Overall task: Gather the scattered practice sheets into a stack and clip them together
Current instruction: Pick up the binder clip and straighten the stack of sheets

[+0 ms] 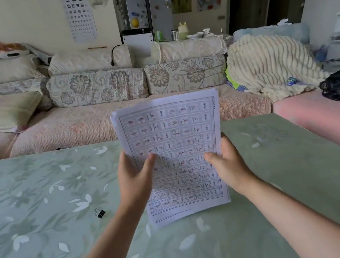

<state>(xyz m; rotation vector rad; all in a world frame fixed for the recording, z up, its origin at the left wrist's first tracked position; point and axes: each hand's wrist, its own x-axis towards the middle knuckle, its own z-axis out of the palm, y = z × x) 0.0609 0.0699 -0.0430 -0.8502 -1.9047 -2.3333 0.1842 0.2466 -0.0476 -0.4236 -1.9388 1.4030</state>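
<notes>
Your left hand point(135, 176) and right hand point(227, 162) grip the sheets point(173, 141) upright; tap the bottom edge square, then reach for the clip point(100, 213) left of your left wrist.

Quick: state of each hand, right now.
Left hand: holding the sheets by the left edge.
Right hand: holding the sheets by the right edge.

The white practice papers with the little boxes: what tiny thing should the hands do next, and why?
Probably tap the upright stack of white printed practice sheets on the green leaf-patterned table to square it. The left hand and right hand grip its sides, and its top edges look slightly uneven. The small black binder clip lies unused to the left, so clipping likely follows.
</notes>
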